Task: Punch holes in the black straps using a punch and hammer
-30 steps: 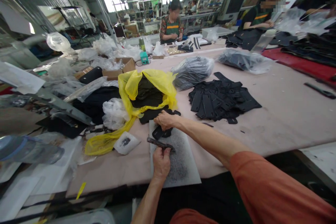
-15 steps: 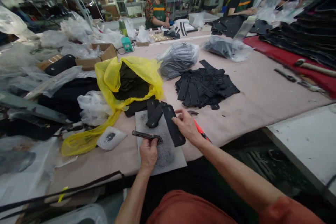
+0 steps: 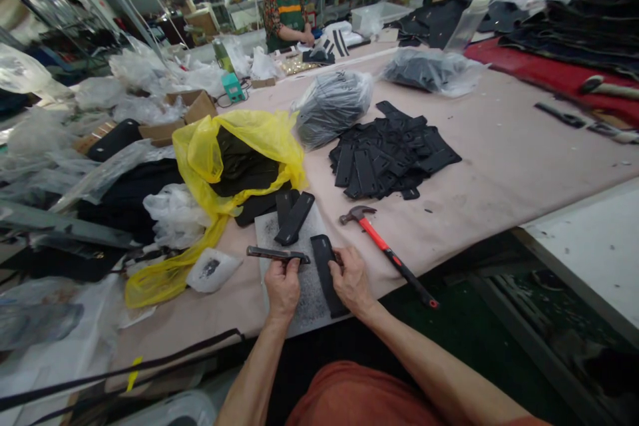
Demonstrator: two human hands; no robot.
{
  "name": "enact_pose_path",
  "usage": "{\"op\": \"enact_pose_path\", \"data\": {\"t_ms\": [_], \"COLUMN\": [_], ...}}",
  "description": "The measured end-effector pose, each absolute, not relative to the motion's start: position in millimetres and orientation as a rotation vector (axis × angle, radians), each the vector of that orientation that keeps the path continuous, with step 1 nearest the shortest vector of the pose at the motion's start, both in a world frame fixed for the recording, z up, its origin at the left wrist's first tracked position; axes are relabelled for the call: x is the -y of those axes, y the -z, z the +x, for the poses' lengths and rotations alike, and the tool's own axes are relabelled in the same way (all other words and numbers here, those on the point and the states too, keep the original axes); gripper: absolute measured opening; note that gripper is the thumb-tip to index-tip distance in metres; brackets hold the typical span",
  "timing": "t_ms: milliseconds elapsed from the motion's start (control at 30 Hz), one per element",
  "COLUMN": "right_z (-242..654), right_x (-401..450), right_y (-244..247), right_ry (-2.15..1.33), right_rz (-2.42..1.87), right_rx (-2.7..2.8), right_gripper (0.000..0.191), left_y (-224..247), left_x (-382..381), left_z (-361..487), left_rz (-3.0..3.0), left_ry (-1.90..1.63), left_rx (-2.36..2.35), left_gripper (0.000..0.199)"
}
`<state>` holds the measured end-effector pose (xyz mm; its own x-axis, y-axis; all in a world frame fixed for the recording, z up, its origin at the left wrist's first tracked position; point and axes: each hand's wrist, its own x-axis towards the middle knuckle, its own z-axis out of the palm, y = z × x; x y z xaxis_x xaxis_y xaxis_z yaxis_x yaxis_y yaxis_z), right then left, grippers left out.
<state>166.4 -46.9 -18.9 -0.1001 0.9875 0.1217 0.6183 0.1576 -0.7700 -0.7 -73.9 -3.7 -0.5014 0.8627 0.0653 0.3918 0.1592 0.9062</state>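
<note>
Since half a second ago, the right hand [image 3: 352, 279] has lowered the black strip [image 3: 325, 276] toward the near edge of the board [image 3: 309, 299], uncovering the hammer [image 3: 387, 251] right of the board. From here I observe that hand pinching the strip over the board's right side. The left hand [image 3: 283, 289] pinches a dark bar-shaped tool [image 3: 277, 255] above the board's left side. Two more strips [image 3: 294, 218] overlap the board's far end.

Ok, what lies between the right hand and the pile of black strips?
In the head view, the hammer lies on the table between the right hand and the pile of black strips.
</note>
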Motion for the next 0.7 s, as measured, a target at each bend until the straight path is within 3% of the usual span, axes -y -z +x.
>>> {"op": "enact_pose_path", "data": {"t_ms": [267, 700], "right_z": [168, 171], "right_x": [49, 46], "right_y": [18, 16], "right_ry": [-0.685, -0.709], "right_rz": [-1.536, -1.516], "right_rx": [1.878, 1.865], "right_gripper": [0.026, 0.028], "left_y": [-6, 6], "left_x": [29, 20], "left_z": [16, 22], "left_rz": [1.556, 1.618], "left_ry": [-1.268, -1.148], "left_rx": [-1.696, -1.735], "left_gripper": [0.017, 0.019]}}
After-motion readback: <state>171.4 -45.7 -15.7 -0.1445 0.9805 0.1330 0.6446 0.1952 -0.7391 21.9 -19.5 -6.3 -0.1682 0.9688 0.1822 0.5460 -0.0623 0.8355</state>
